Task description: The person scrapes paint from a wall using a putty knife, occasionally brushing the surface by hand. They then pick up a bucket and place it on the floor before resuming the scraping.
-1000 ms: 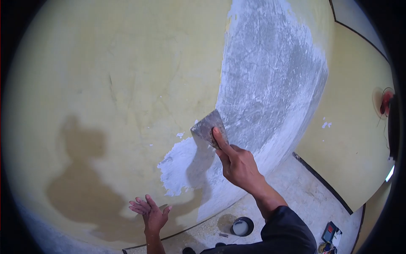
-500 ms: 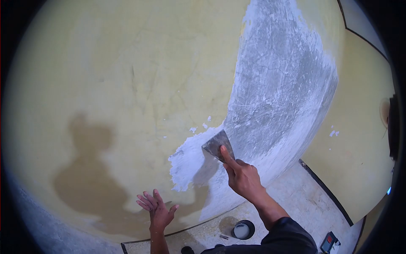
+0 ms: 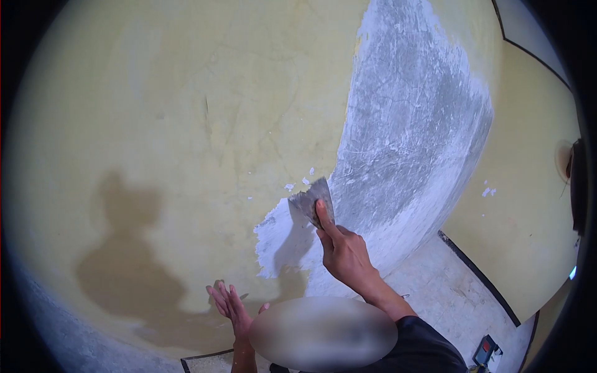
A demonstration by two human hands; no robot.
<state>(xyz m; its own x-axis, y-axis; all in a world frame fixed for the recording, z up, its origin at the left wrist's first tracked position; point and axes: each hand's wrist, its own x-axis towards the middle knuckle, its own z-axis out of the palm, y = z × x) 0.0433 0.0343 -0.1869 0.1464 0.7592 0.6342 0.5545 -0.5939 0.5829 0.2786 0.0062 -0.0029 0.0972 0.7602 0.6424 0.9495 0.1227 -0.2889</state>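
Observation:
My right hand (image 3: 349,253) is closed round a putty knife (image 3: 316,202), index finger stretched along its broad grey blade. The blade's edge lies at the upper border of a bare white patch (image 3: 273,242), where yellow paint (image 3: 155,143) meets scraped wall. My left hand (image 3: 233,311) is low on the left, fingers spread, close to the yellow wall; whether it touches cannot be made out. A blurred oval covers part of the view beside that hand. Small paint flakes (image 3: 305,181) cling above the blade.
A large scraped grey area (image 3: 410,112) runs up the wall. Dark skirting (image 3: 479,276) borders the pale floor (image 3: 429,292) at right. A small dark object with a red part (image 3: 485,352) lies on the floor at bottom right. My shadow (image 3: 127,255) falls on the left wall.
The putty knife and right hand have moved slightly left and up, to the paint edge. My left hand has shifted a little right. The blurred oval now covers where a bucket was seen.

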